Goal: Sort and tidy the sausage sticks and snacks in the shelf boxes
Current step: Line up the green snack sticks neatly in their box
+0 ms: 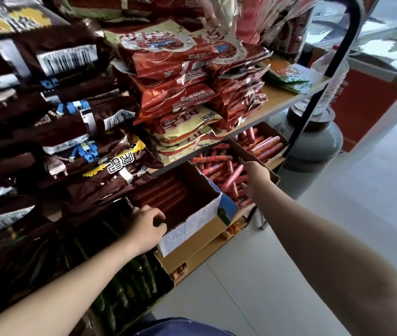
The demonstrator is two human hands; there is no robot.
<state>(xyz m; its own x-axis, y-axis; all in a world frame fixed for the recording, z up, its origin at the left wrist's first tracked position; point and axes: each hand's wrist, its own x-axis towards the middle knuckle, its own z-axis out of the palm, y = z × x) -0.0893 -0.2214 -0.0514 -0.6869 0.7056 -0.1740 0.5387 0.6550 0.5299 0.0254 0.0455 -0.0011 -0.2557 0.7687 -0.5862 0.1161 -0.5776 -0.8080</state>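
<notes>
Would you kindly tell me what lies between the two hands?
In the head view, an open cardboard box of dark red sausages sits between the left hand and right hand.

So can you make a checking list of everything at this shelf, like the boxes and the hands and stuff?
Surface: wooden shelf on a black frame, packed full; grey tile floor below.
Job's things: middle box holds jumbled thin sausage sticks; white box holds thick dark red ones lying side by side; far box holds neat red ones.
Clutter: red snack bags stacked above; brown bags piled left; green packs on the shelf end.
Grippers: left hand grips the white box's rim; right hand reaches into the middle box, fingers hidden.
Cables: nothing seen.
Surroundings: grey gas cylinder beside the shelf.
</notes>
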